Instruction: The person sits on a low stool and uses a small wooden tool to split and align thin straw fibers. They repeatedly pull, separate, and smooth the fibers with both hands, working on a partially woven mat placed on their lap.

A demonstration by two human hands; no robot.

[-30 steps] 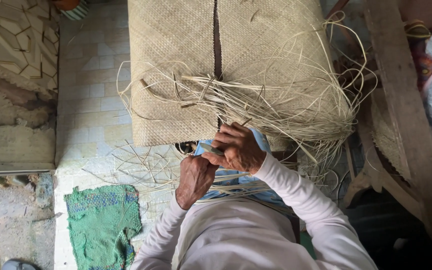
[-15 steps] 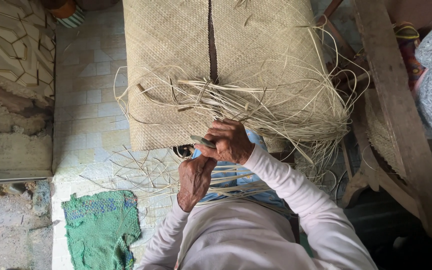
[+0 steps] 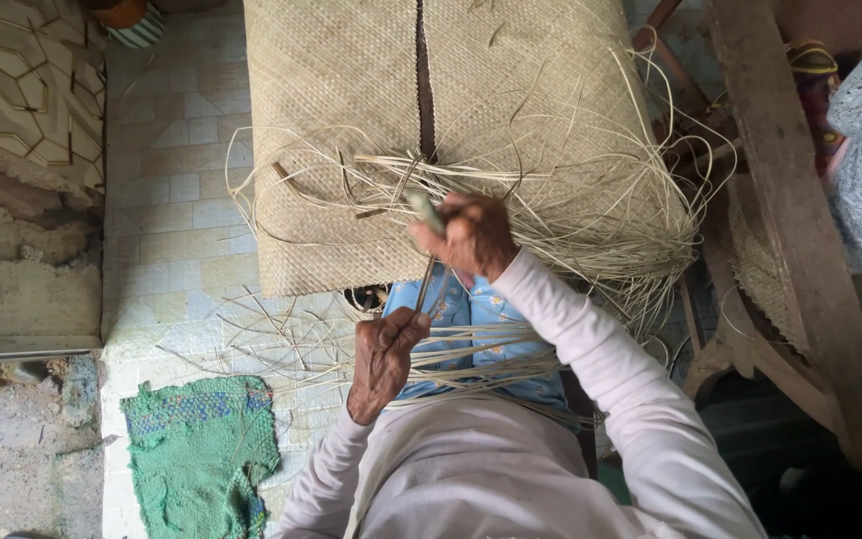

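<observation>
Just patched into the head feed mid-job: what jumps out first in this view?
The big woven mat fills the top centre, with a tangle of loose strips spilling off its near edge to the right. Just below, the right hand is raised over that edge gripping a thin tool, while the left hand pinches a strip lower down. A green rag lies on the tiled floor at lower left.

Light: soft, even daylight, no glare
Shadows: faint, dim at near right
Focus: sharp; right hand (image 3: 471,238) slightly motion-blurred
</observation>
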